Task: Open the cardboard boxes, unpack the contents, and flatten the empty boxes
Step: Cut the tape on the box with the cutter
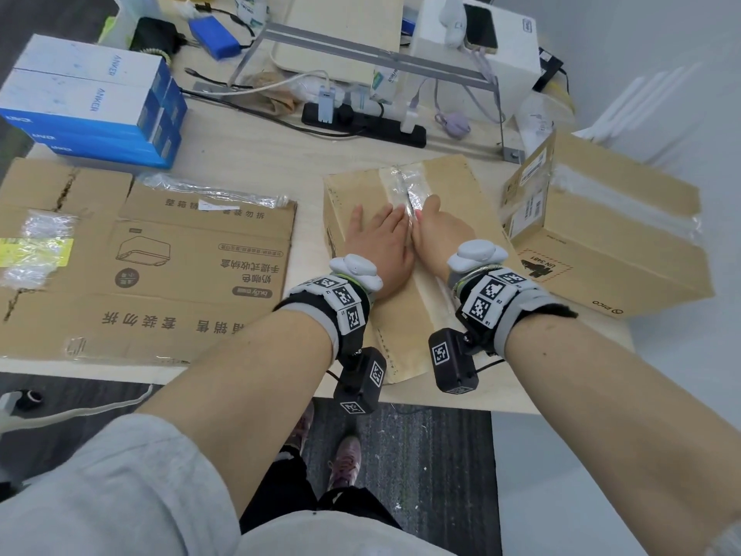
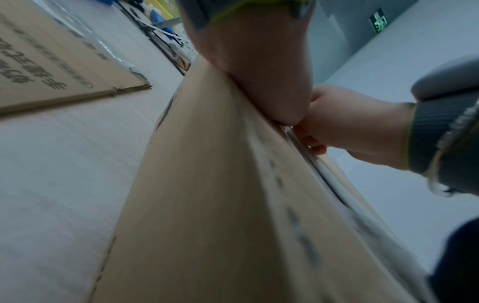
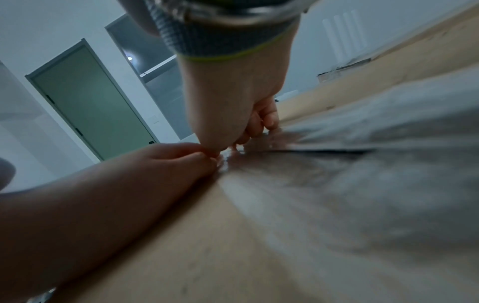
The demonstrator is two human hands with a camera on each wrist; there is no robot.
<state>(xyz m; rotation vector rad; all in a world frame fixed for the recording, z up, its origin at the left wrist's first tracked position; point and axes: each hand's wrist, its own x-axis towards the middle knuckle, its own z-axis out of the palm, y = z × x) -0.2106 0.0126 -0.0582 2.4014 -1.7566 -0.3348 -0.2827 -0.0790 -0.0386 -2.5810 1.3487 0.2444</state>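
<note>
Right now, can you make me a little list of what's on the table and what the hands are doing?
middle box: still closed, clear tape along its top seam
left hand: lies flat on the middle box
right hand: fingers curled at the tape seam
flat cardboard: spread out on the left
taped box: on the right, untouched
blue boxes: stacked at back left

Both forearms reach forward, bare, grey sleeves pushed up near the elbows, marker bands and camera pods strapped on each wrist. Left hand (image 1: 381,244) lies palm down, fingers straight and together, pointing ahead and slightly right — flat, holding nothing. Right hand (image 1: 435,230) sits just beside it, touching at the fingertips; its fingers (image 3: 261,121) curl downward and tuck under, thumb up top. What the right fingers grip, if anything, is hidden — blurred in both wrist views.
</note>
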